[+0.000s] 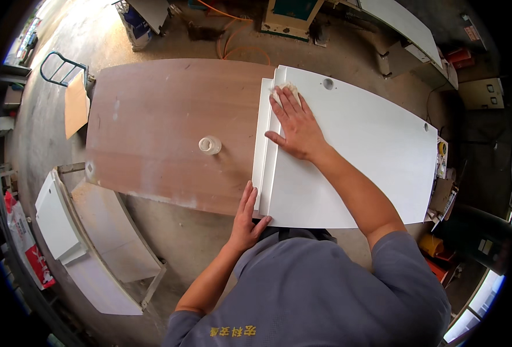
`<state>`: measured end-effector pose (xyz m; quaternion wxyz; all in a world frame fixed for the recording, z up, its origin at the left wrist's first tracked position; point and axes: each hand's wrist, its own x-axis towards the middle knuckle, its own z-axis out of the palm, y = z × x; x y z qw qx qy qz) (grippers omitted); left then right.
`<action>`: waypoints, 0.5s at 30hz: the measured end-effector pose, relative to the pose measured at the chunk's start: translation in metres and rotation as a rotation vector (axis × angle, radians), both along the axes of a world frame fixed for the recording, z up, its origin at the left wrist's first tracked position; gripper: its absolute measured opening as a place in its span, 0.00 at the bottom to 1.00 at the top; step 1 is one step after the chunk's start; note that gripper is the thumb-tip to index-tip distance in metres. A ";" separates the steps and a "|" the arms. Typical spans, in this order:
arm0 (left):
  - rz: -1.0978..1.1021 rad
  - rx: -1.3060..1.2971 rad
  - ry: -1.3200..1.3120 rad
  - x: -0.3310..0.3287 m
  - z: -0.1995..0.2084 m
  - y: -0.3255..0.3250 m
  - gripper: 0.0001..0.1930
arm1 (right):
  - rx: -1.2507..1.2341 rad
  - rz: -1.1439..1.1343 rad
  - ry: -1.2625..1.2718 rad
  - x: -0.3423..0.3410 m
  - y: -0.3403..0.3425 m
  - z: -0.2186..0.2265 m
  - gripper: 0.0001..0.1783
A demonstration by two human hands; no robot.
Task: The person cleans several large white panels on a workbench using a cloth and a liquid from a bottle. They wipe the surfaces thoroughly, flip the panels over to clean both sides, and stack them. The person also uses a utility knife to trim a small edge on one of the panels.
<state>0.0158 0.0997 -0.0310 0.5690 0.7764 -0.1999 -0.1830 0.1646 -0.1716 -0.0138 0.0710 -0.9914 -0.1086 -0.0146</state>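
A white cabinet-door-like panel lies flat on a long brown board, covering the board's right part. My right hand is on the panel's far left part, fingers stretched out and pressing a crumpled white wad against the surface. Whether the wad is cloth or paper cannot be told. At the panel's near left corner rests my left hand, fingers extended along the stepped edge and thumb apart at the near edge. A small, pale round jar stands on the brown board, left of the panel.
Another white panel leans on a frame at the lower left. A blue-handled cart with a tan sheet stands beyond. An orange hose trails across the floor at the back. Tape and small items lie by the panel's right end.
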 end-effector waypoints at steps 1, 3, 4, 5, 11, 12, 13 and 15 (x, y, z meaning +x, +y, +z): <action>-0.004 -0.007 0.012 0.000 0.000 0.001 0.45 | -0.050 -0.047 -0.031 0.032 -0.013 -0.006 0.48; -0.015 -0.012 0.009 0.003 0.000 0.000 0.45 | -0.079 -0.145 -0.065 0.089 -0.045 -0.019 0.49; -0.012 -0.008 0.018 0.002 0.000 0.000 0.46 | -0.092 -0.164 -0.047 0.101 -0.046 -0.018 0.48; 0.006 -0.019 0.006 0.000 -0.005 0.001 0.45 | -0.107 -0.179 -0.029 0.102 -0.042 -0.017 0.48; 0.079 -0.080 0.116 -0.013 -0.018 -0.002 0.40 | -0.086 0.099 -0.046 -0.016 0.012 -0.005 0.44; 0.090 -0.088 0.149 -0.014 -0.021 -0.002 0.37 | -0.064 0.156 -0.021 -0.044 0.025 0.005 0.44; 0.189 -0.226 0.250 -0.017 -0.031 -0.002 0.32 | 0.013 0.196 0.006 -0.071 0.038 0.015 0.42; 0.347 -0.382 0.367 -0.008 -0.038 0.005 0.32 | 0.104 0.263 0.182 -0.123 0.060 0.026 0.45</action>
